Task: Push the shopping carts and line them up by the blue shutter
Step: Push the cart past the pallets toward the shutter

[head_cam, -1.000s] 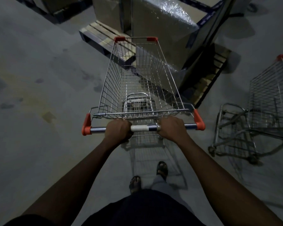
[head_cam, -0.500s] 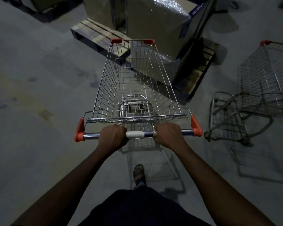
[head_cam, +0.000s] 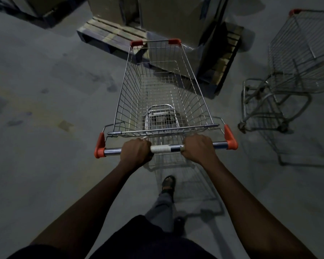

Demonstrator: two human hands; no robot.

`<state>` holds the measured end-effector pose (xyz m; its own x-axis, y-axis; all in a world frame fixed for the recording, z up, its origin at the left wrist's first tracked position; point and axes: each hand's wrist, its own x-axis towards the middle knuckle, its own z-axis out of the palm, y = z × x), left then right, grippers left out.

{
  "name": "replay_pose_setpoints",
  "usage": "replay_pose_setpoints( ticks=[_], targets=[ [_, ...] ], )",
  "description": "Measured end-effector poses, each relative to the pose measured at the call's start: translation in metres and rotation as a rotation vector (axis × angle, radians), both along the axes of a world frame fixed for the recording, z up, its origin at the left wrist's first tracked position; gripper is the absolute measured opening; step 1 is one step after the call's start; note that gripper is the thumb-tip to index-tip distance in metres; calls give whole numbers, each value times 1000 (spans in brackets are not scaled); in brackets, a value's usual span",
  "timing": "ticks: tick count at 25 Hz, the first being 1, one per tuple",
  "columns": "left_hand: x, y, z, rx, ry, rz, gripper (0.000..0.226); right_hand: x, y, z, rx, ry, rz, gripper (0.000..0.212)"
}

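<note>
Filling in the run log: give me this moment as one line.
left hand and right hand grip cart handle | basket empty | second cart at right | pallet ahead | shutter unseen

Wrapped boxes [head_cam: 168,17] on wooden pallets [head_cam: 108,33]

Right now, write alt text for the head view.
Both hands, left and right, grip the handle of an empty wire cart on grey concrete. Ahead sit a pallet and boxes; a second cart stands at right.
</note>
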<state>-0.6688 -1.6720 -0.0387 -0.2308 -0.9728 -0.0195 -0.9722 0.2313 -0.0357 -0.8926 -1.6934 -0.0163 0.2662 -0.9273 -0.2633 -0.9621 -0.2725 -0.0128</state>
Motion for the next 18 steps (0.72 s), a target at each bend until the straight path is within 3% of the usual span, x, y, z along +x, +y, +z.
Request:
replay_pose_setpoints(
  ticks=[10,18],
  targets=[
    [65,84,5,-49,-39,-232,29,67,133,4,38,-24,-224,27],
    [141,90,10,92,-112,-452,24,162,203,-1,16,-45,-462,26]
  ],
)
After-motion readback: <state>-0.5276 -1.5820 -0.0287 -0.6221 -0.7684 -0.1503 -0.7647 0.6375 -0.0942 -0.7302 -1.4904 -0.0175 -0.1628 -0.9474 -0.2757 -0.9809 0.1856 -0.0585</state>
